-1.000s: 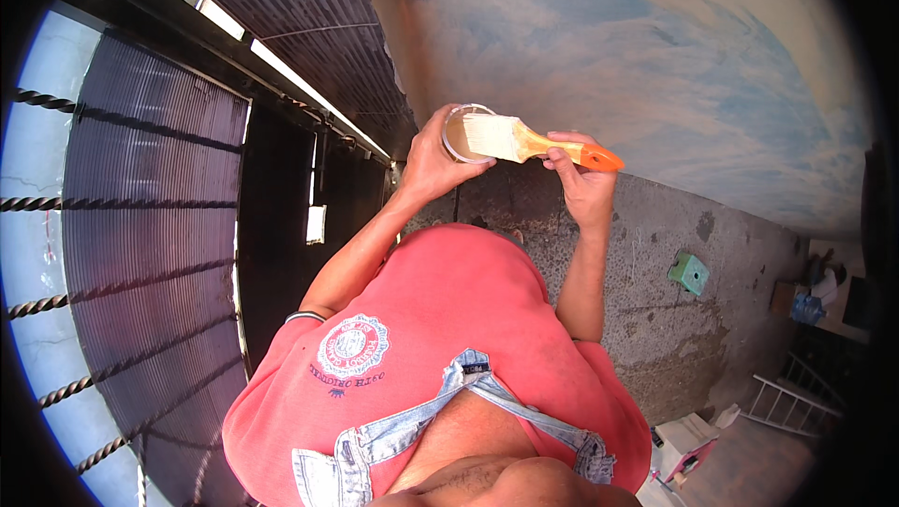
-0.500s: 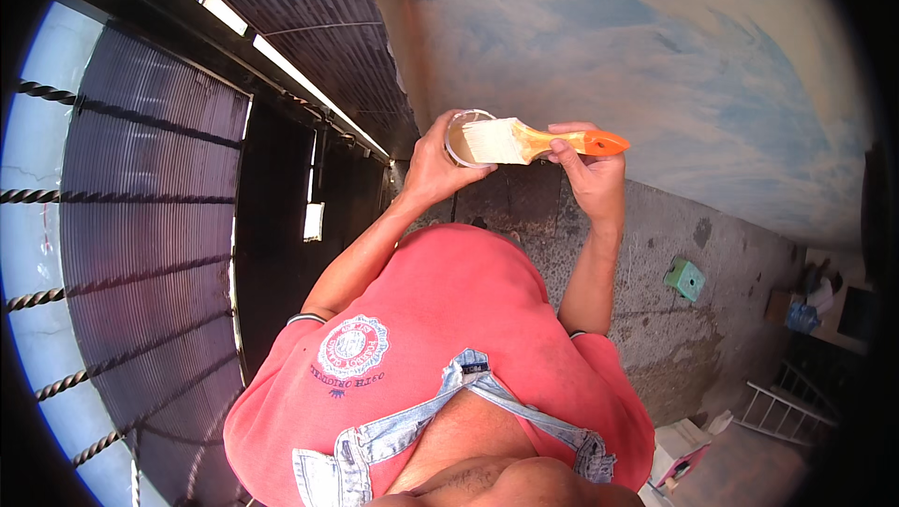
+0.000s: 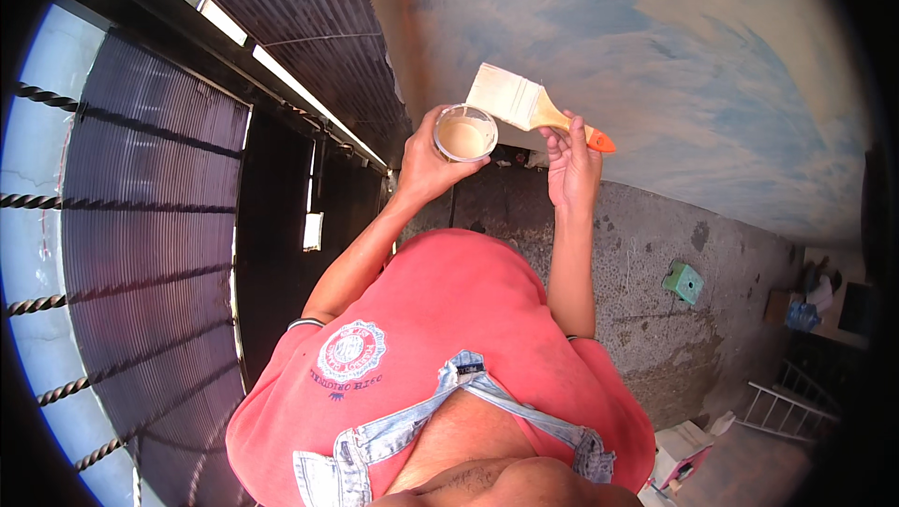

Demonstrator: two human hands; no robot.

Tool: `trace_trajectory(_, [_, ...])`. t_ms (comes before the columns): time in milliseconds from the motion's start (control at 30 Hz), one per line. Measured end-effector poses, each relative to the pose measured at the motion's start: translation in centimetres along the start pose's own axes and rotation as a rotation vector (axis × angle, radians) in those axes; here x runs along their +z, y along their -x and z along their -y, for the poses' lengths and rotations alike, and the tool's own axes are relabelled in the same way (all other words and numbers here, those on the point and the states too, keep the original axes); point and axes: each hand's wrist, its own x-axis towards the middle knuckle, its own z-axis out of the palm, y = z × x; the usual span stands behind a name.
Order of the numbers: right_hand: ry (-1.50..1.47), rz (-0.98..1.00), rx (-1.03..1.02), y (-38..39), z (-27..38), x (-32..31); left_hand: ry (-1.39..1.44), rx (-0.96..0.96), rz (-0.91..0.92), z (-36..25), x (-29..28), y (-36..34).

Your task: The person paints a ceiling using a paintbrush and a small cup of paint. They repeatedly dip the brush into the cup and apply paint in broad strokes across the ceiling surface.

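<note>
One round, clear-rimmed cup (image 3: 479,116) of smooth beige paint (image 3: 463,140), left hand (image 3: 429,166) clasping it; right of the cup, one flat, orange-tipped wooden paintbrush (image 3: 540,111), right hand (image 3: 573,173) gripping.

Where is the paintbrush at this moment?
In the head view, the paintbrush is above centre, held in the right hand, up and to the right of the cup of paint in the left hand.
</note>
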Motion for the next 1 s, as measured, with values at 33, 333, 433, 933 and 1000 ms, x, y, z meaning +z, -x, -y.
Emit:
trace_trajectory(33, [-0.012, 0.003, -0.025, -0.7, 0.1, 0.3, -0.009, 0.006, -0.003, 0.2, 0.0, 0.0])
trace_trajectory(333, [-0.007, 0.129, -0.36, -9.8, 0.5, 4.9, -0.047, -0.052, -0.012, 0.8, -0.9, 1.3])
trace_trajectory(433, [0.1, 0.155, -0.416, -11.6, 0.2, 5.9, -0.033, -0.097, -0.002, 0.9, -1.4, 1.8])
trace_trajectory(933, [0.301, 0.017, -0.678, -14.0, 3.7, 0.7, -0.02, -0.11, -0.005, 2.0, -1.9, 2.3])
trace_trajectory(1000, [0.321, -0.021, -0.713, -14.3, 5.5, -1.5, -0.013, -0.125, 0.015, 1.3, -1.9, 2.3])
